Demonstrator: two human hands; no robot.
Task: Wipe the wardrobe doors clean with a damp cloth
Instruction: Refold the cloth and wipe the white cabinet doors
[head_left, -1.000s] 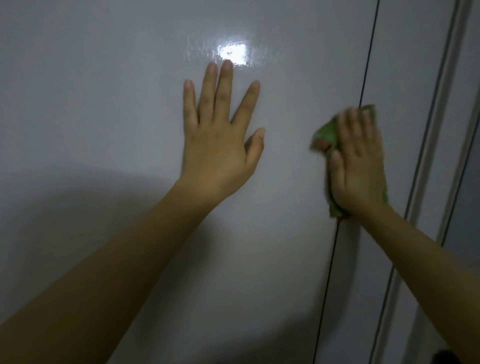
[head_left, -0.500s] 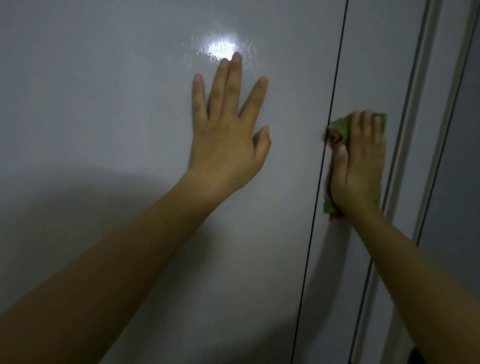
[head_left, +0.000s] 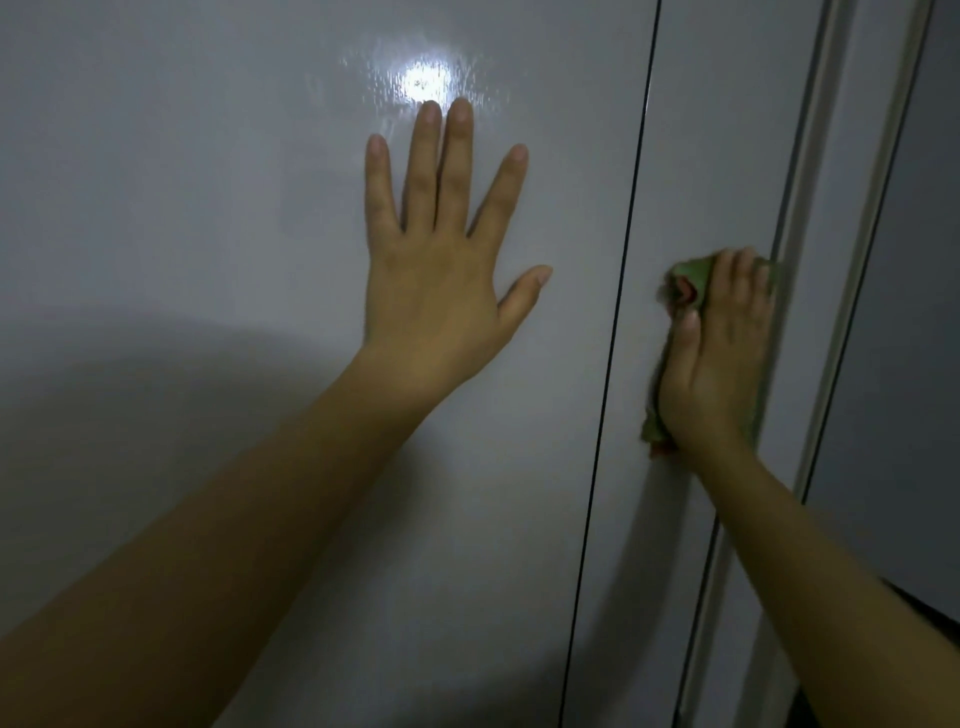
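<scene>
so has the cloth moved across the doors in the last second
Yes. The cloth under the right hand went rightward: a second ago it straddled the dark seam between the doors; now it lies clear to the seam's right, against the door's right edge.

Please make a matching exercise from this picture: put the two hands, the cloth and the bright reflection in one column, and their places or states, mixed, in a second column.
Column 1
1. left hand
2. right hand
3. green cloth
4. light reflection

Column 2
A. pressed under a palm against the narrow door panel
B. glares just above two fingertips
C. flat, fingers spread, on the wide door panel
D. presses the cloth near the door frame

Pairs: 1-C, 2-D, 3-A, 4-B
</scene>
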